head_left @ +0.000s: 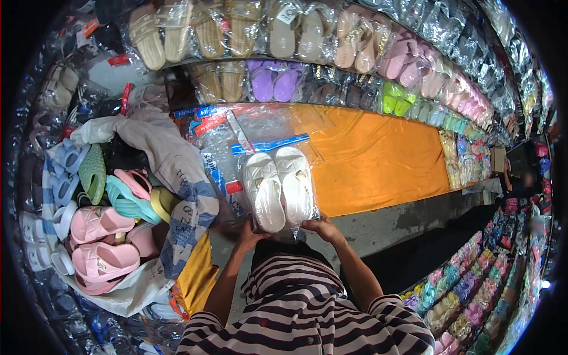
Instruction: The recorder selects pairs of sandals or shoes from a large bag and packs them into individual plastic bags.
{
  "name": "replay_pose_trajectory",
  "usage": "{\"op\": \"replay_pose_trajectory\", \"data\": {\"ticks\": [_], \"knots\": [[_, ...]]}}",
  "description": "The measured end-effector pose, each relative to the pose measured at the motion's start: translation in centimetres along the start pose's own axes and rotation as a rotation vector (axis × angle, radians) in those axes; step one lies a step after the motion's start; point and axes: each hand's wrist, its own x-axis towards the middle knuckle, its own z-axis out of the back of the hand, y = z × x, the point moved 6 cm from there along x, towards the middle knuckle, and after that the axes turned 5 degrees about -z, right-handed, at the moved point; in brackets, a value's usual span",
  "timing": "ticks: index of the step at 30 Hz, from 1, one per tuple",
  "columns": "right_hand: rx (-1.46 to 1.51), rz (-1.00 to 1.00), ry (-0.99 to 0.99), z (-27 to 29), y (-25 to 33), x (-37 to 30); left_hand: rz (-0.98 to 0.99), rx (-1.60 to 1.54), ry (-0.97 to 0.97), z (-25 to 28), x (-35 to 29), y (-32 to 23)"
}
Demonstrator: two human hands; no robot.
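Note:
A pair of white quilted slide sandals [270,192] lies side by side inside a clear plastic bag with a blue strip [278,144] across its top. My left hand [251,238] grips the bag's near left corner, and my right hand [322,227] grips its near right corner, the thumb lying along the plastic. Parts of the fingers on both hands are hidden beneath the bag. Beyond and to the left of it, more clear bags [207,133] with blue and red strips lie on the orange-covered table.
To the left stands an open white sack [157,133] full of loose pink, teal, green and blue slides [103,263]. An orange cloth [378,160] covers the table ahead. Racks of bagged sandals [275,80] line the far side and right. Another person [523,183] is at the far right.

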Motion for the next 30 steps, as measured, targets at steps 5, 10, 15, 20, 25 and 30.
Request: {"op": "replay_pose_trajectory", "data": {"ticks": [5,10,15,20,25,30], "knots": [[0.117,-0.029,-0.077,3.2,-1.5,-2.7,-0.057,0.191,-0.001,-2.3,-0.4,0.0],[0.124,0.009,-0.083,6.5,-3.1,-6.6,-0.088,0.089,0.160,-7.6,-1.0,-0.1],[0.187,0.071,-0.126,11.2,-4.8,-10.5,-0.042,0.224,0.192,-13.7,-2.8,1.1],[0.287,0.074,-0.160,16.1,-6.3,-14.2,-0.005,0.270,0.201,-19.2,-4.6,1.2],[0.223,0.156,-0.216,19.9,-5.4,-18.7,-0.027,0.372,0.263,-24.8,-5.0,0.8],[0.019,0.205,-0.338,23.8,-4.7,-22.7,0.006,0.235,0.387,-29.5,-3.7,1.6]]}}
